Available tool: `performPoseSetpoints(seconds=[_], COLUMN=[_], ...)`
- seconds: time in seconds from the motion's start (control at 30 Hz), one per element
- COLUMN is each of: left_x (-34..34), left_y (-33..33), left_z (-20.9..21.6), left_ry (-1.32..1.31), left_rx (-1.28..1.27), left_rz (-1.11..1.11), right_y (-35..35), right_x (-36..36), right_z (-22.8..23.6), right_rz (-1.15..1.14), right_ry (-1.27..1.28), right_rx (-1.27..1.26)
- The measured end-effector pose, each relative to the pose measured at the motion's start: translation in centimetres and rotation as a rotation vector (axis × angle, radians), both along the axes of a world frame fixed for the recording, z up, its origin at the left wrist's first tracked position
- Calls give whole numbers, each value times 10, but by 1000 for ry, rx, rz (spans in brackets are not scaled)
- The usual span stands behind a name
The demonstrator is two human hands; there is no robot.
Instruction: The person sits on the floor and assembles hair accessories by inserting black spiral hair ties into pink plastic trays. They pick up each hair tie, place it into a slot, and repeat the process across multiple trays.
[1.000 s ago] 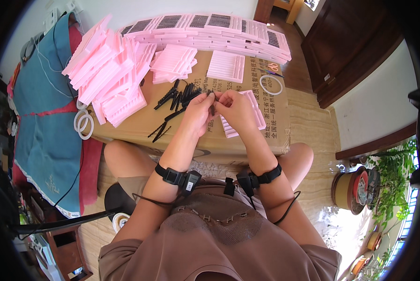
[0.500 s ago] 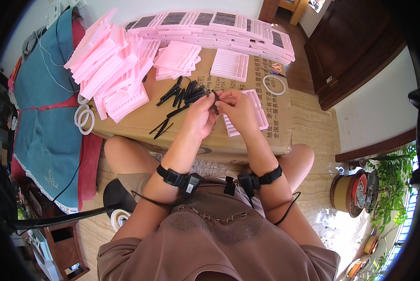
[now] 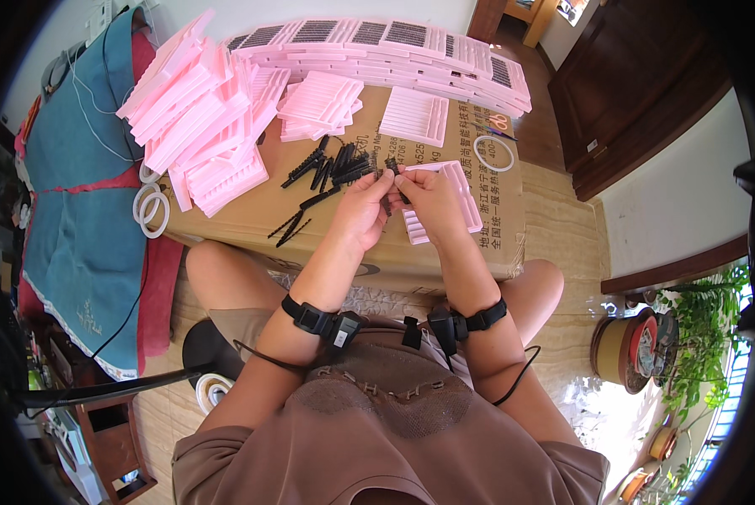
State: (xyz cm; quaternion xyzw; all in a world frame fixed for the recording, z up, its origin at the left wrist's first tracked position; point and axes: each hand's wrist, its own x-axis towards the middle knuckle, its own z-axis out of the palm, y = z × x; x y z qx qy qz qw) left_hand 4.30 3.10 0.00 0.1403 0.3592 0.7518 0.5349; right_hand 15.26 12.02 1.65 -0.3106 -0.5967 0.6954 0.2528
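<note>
My left hand (image 3: 364,207) and my right hand (image 3: 430,194) meet above the front of the cardboard box (image 3: 327,240). Both are closed, pinching thin black bristly strips (image 3: 392,189) between the fingertips; the exact kind is too small to make out. Just left of my left hand lies a loose pile of similar black strips (image 3: 323,172), with a few separate ones nearer me. A pink slotted tray (image 3: 468,195) lies partly hidden behind my right hand. Farther back sits another pink slotted tray (image 3: 415,115), its grooves bare.
Pink trays lean in a tall, uneven stack (image 3: 196,109) at the left, beside a lower pile (image 3: 318,101). Along the back runs a row of stacked trays (image 3: 377,46) holding black strips. White rings (image 3: 493,153) and scissors (image 3: 498,124) lie at the right.
My right fingers have shifted slightly and a dark strip now shows upright at their tips. My left hand holds nearly the same place. The pile and trays look unchanged.
</note>
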Motion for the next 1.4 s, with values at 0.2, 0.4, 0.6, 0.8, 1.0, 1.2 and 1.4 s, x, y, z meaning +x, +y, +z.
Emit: performPoseSetpoints(seconds=[0.2, 0.4, 0.6, 0.8, 1.0, 1.2, 1.4], left_x=[-1, -2, -7, -4, -24, -35, -33], left_y=[4, 10, 10, 12, 10, 12, 10], left_z=[-9, -4, -8, -13, 1, -8, -10], left_ry=[-19, -190, -148, -97, 295, 982, 1183], left_rx=[-15, -93, 1, -66, -336, -339, -411], left_rz=[45, 192, 16, 84, 135, -76, -142], right_y=[1, 2, 0, 12, 55, 66, 62], right_x=[0, 1, 4, -1, 33, 47, 57], right_z=[0, 0, 14, 0, 2, -5, -17], right_rz=[8, -34, 80, 115, -33, 9, -136], right_ry=[-31, -12, -158, -239, -210, -235, -304], right_rx=[-18, -52, 121, 353, 320, 475, 654])
